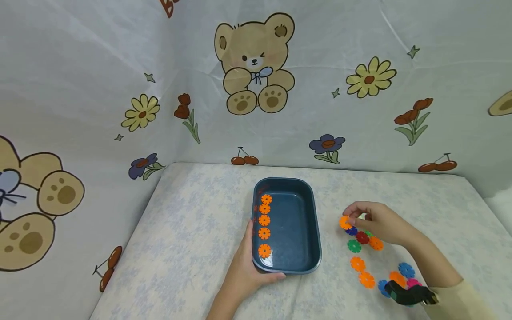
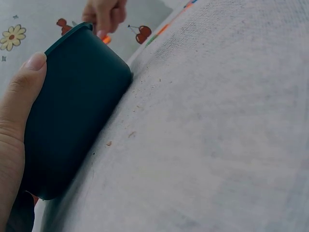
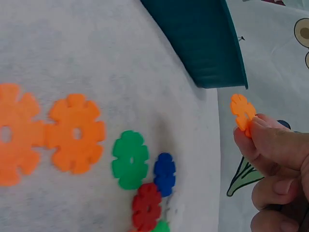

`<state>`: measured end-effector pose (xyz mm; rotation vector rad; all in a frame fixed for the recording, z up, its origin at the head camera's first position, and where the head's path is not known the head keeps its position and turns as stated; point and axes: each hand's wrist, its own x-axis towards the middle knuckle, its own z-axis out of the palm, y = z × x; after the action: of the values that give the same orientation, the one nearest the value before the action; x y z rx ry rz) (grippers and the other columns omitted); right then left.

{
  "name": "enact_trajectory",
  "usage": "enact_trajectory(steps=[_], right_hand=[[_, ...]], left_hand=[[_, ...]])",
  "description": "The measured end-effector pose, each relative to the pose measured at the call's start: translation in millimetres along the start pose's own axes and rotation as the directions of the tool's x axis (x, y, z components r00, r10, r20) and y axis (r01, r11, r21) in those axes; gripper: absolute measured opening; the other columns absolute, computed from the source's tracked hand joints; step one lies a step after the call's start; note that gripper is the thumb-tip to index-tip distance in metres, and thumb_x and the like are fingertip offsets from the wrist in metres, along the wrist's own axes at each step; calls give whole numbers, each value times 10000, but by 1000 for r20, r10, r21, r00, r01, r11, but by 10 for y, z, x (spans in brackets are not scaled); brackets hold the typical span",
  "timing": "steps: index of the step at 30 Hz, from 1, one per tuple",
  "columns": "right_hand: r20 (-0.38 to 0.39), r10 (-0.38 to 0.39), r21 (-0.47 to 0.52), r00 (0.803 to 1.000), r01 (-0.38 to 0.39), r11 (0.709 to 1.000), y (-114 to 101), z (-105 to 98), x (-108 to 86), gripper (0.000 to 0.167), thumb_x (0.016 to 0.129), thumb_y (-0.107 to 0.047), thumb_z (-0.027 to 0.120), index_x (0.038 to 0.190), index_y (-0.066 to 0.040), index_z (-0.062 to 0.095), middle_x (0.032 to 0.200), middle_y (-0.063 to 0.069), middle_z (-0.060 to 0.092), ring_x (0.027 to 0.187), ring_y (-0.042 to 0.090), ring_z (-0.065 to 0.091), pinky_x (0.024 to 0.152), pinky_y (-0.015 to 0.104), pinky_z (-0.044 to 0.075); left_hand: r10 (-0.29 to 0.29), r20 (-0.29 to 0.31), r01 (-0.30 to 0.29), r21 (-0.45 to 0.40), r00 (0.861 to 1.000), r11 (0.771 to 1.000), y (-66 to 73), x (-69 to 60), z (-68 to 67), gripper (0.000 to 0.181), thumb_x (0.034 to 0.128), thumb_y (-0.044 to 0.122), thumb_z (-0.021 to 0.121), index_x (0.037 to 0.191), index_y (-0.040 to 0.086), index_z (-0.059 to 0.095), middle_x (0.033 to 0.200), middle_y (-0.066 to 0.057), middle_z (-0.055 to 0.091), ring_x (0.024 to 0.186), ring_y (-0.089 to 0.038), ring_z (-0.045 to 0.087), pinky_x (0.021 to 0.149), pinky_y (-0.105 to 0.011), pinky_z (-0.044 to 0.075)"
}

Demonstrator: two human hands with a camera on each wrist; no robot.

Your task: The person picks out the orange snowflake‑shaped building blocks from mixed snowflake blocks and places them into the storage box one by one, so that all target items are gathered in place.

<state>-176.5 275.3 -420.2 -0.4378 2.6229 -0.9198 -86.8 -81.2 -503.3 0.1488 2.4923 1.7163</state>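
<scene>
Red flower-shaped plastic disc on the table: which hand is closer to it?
Right. The right hand appears just above the red disc in the head view; the left hand holds the dark blue rectangular tray to the disc's left.

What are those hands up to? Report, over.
Left hand: holding blue tray. Right hand: pinching orange disc, outside tray. Five orange discs inside. Nothing visible between held disc and tray.

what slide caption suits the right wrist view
Right hand pinches an orange flower-shaped disc, with green disc and teal tray nearby.
</scene>
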Motion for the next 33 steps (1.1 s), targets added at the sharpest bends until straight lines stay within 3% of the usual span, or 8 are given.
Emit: enact_trajectory(steps=[9,18,25,33], right_hand=[[30,-143,-77,989,145,986,-424,-125,670,113,951,-118,657,1029,-179,712,905,-41,697,832,180,590,689,272,502],[174,-199,-219,964,235,947,-811,4,1196,104,954,-106,650,1010,-164,715,900,-30,706,805,150,613,738,325,525],[245,-210,-328,947,284,901,-936,195,1394,94,945,-85,653,973,-151,713,849,-7,688,715,125,564,713,315,504],[203,-184,-372,962,250,894,-882,400,1449,85,940,-133,674,1014,-151,713,818,-22,684,682,120,561,676,309,499]], left_hand=[[-6,1,6,-6,1000,1000,3,0,-6,1407,563,532,934,1600,334,5,1655,101,148,1502,-164,257,1175,-554,306],[-30,11,30,23,999,999,-2,-2,3,1400,579,551,921,1599,335,-14,1659,116,109,1509,-177,242,1177,-561,299],[-25,27,24,31,999,999,-17,7,-1,1388,597,574,903,1595,345,-35,1661,118,85,1513,-177,225,1176,-564,298],[-29,32,28,28,999,999,-26,14,-7,1377,592,587,899,1562,434,-65,1659,117,94,1512,-179,229,1176,-564,299]])
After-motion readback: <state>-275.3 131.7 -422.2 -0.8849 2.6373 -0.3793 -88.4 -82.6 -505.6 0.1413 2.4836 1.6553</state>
